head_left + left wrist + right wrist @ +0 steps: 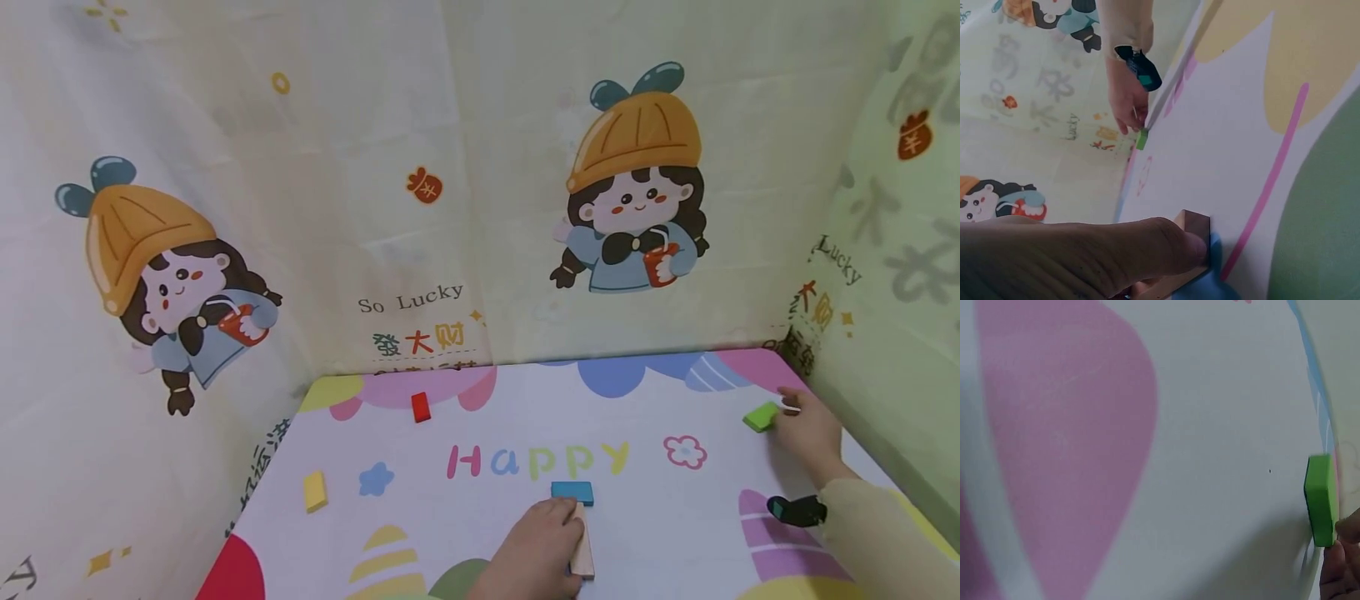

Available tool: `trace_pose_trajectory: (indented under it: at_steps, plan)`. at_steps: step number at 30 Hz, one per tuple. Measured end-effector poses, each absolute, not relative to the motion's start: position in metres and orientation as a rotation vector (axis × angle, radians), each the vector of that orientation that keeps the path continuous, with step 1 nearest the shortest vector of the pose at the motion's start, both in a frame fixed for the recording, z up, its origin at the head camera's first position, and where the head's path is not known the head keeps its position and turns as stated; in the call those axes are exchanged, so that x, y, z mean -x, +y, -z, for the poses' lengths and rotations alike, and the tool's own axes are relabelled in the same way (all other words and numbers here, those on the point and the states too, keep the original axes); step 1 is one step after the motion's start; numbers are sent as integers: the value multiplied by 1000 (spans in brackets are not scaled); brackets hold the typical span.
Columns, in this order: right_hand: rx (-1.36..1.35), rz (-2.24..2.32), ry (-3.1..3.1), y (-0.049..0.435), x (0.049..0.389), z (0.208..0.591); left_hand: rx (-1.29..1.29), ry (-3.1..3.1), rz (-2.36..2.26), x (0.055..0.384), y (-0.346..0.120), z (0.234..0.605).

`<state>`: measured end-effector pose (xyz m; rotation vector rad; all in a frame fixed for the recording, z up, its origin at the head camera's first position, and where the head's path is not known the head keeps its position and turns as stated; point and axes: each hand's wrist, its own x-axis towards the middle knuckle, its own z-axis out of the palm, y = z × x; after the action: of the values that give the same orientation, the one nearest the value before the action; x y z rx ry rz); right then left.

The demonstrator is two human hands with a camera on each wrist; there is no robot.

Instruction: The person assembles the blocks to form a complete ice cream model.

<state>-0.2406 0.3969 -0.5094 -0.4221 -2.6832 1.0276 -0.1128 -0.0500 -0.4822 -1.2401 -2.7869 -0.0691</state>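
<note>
A low table (660,533) under a bright printed cloth: "Happy" in pastel letters across the middle, flowers, pink and yellow blobs at the edges. Cream fabric walls (420,167) close it in on three sides, printed with a cartoon girl in an orange hat and the words "So Lucky".

Loose blocks are scattered well apart: a red block (421,407) far back on the left, a yellow block (316,491) near the left edge. Nothing stands between the hands and these blocks, just open cloth.

Near the front, the left hand (536,546) lies over a plain wooden block (583,550), fingers curled down along it and the thumb pressed to its side in the left wrist view. That block's far end touches a blue block (572,492) lying just under the letters.

Over at the far right corner, the right hand (806,429) reaches the green block (761,416), fingertips touching its end. Whether they pinch it or merely touch, I can't tell; the right wrist view shows only a fingertip at the block's edge. A dark device (797,510) sits strapped at that wrist.

Most of the wooden block is hidden beneath the left hand.
</note>
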Motion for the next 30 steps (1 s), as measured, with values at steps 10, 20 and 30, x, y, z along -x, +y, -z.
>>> trace_pose_trajectory:
  at_steps: [10,20,30]
  plan:
    - [356,-999,-2764,394,234,506,1247,-2814,49,112,-49,480]
    - [397,-1056,-2857,386,231,502,1226,-2832,92,112,-49,484]
    - [367,-1151,-2897,356,230,496,1223,-2808,78,111,-50,486]
